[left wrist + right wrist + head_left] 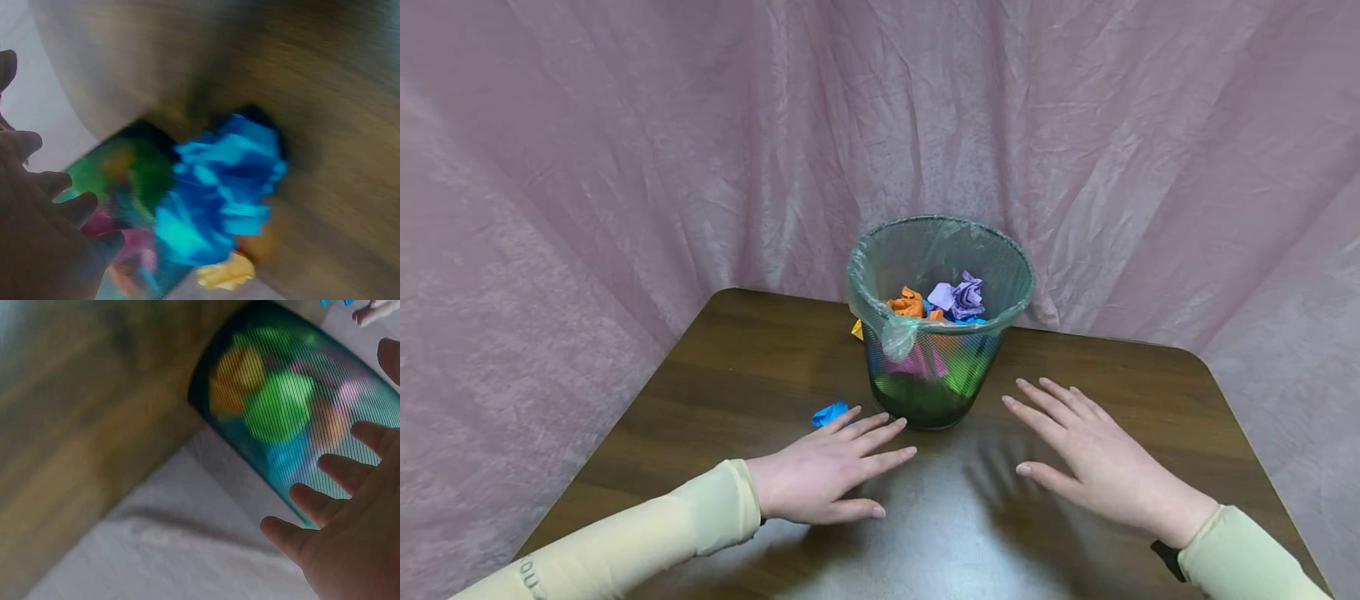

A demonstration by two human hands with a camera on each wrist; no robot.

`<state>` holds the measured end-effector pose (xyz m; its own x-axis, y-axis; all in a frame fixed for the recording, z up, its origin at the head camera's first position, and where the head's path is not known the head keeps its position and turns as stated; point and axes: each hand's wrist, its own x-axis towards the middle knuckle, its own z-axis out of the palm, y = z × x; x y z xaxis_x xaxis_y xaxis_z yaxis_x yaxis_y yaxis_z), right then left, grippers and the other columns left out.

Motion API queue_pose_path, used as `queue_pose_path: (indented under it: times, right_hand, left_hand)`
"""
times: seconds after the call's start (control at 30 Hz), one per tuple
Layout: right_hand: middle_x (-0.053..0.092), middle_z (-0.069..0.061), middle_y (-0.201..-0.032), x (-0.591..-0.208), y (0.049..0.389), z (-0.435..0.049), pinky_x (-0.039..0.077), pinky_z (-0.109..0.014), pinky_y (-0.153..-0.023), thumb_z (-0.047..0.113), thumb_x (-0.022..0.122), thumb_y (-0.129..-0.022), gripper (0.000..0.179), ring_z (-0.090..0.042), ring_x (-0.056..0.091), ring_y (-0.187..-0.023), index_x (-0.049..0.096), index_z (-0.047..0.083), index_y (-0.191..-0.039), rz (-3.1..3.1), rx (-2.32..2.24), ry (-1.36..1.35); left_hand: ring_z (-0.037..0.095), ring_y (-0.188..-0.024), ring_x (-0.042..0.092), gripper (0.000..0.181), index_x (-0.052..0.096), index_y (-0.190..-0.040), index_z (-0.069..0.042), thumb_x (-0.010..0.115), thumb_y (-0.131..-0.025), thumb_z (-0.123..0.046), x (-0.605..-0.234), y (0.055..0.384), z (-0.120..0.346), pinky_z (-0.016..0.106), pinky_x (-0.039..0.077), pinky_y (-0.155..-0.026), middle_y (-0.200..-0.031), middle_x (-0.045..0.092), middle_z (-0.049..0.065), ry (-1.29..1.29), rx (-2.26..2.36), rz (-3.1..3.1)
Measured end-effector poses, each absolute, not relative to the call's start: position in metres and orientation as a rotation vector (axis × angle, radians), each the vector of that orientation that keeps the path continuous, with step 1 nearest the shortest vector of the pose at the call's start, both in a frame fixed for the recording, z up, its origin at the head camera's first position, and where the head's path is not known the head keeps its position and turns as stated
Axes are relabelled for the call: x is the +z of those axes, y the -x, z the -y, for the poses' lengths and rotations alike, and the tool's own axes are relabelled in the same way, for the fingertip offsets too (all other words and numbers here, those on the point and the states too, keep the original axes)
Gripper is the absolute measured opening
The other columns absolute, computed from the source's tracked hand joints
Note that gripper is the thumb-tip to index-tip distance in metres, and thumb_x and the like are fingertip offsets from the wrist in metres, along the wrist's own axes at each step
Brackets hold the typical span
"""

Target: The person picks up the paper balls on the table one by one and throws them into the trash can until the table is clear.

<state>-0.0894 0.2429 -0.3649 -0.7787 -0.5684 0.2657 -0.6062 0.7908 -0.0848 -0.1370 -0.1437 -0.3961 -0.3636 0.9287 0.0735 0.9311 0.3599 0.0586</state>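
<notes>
A dark mesh wastebasket (pixel 936 375) with a thin greenish plastic liner stands upright on the table, holding several crumpled paper balls, among them an orange one (pixel 907 303) and a purple one (pixel 967 296). My left hand (pixel 831 475) hovers in front of the basket to the left, fingers spread, holding nothing. Just beyond its fingertips a crumpled blue paper (pixel 830 414) lies on the table, also large in the left wrist view. To the basket's right my right hand (pixel 1097 467) is spread above the table, gripping nothing and apart from the basket.
A yellow crumpled paper (pixel 857 330) lies behind the basket's left side, mostly hidden. The brown wooden table (pixel 752 358) has rounded far corners. Pink curtains (pixel 625 167) hang around its back and sides.
</notes>
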Motion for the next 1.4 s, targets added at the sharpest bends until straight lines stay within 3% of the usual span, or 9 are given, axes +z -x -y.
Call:
queue_pose_path:
  times: [0.13, 0.37, 0.6, 0.87, 1.1, 1.4]
  right_hand:
    - [0.033, -0.003, -0.165, -0.388, 0.084, -0.231, 0.013, -0.044, -0.123, 0.049, 0.072, -0.094, 0.077, -0.034, 0.031, -0.149, 0.041, 0.021, -0.158, 2.762, 0.258, -0.947]
    - [0.04, -0.01, -0.161, -0.418, 0.083, -0.199, 0.032, -0.061, -0.113, 0.049, 0.074, -0.091, 0.078, -0.038, 0.038, -0.145, 0.045, 0.019, -0.157, 2.722, 0.258, -1.098]
    - [0.037, -0.012, -0.162, -0.429, 0.089, -0.158, 0.033, -0.063, -0.112, 0.051, 0.069, -0.095, 0.075, -0.04, 0.034, -0.147, 0.043, 0.021, -0.158, 2.758, 0.229, -1.255]
    - [0.034, -0.011, -0.164, -0.436, 0.095, -0.125, 0.029, -0.058, -0.117, 0.055, 0.064, -0.097, 0.073, -0.037, 0.027, -0.151, 0.042, 0.021, -0.158, 2.749, 0.193, -1.368]
    - [0.034, -0.011, -0.164, -0.44, 0.098, -0.116, 0.029, -0.058, -0.117, 0.058, 0.062, -0.097, 0.075, -0.036, 0.025, -0.152, 0.041, 0.021, -0.159, 2.747, 0.156, -1.37]
    - [0.034, -0.011, -0.164, -0.442, 0.105, -0.11, 0.029, -0.058, -0.117, 0.059, 0.062, -0.097, 0.075, -0.037, 0.027, -0.151, 0.04, 0.021, -0.159, 2.753, 0.138, -1.369]
  left_hand:
    - [0.034, -0.153, 0.025, 0.075, 0.032, -0.162, -0.021, 0.054, -0.101, -0.059, -0.408, 0.145, 0.156, 0.061, 0.021, -0.119, -0.167, 0.025, 0.013, 1.688, -0.11, 2.609]
    - [0.039, -0.152, 0.025, 0.078, 0.039, -0.16, -0.02, 0.07, -0.095, -0.051, -0.423, 0.168, 0.173, 0.064, 0.023, -0.117, -0.166, 0.027, 0.017, 1.545, -0.049, 2.679]
    - [0.045, -0.15, 0.024, 0.078, 0.043, -0.158, -0.025, 0.078, -0.09, -0.044, -0.43, 0.184, 0.178, 0.065, 0.039, -0.108, -0.165, 0.025, 0.02, 1.527, -0.084, 2.784]
    - [0.047, -0.14, 0.042, 0.065, 0.054, -0.15, -0.024, 0.08, -0.091, -0.033, -0.437, 0.189, 0.185, 0.05, 0.057, -0.09, -0.162, 0.031, 0.022, 1.521, -0.104, 2.831]
    - [0.036, -0.127, 0.057, 0.057, 0.059, -0.145, -0.021, 0.078, -0.092, -0.019, -0.44, 0.19, 0.186, 0.047, 0.057, -0.089, -0.149, 0.052, 0.019, 1.522, -0.027, 2.796]
    - [0.03, -0.107, 0.064, 0.037, 0.072, -0.131, -0.019, 0.073, -0.095, -0.01, -0.444, 0.193, 0.189, 0.043, 0.057, -0.082, -0.128, 0.066, 0.009, 1.52, -0.117, 2.75]
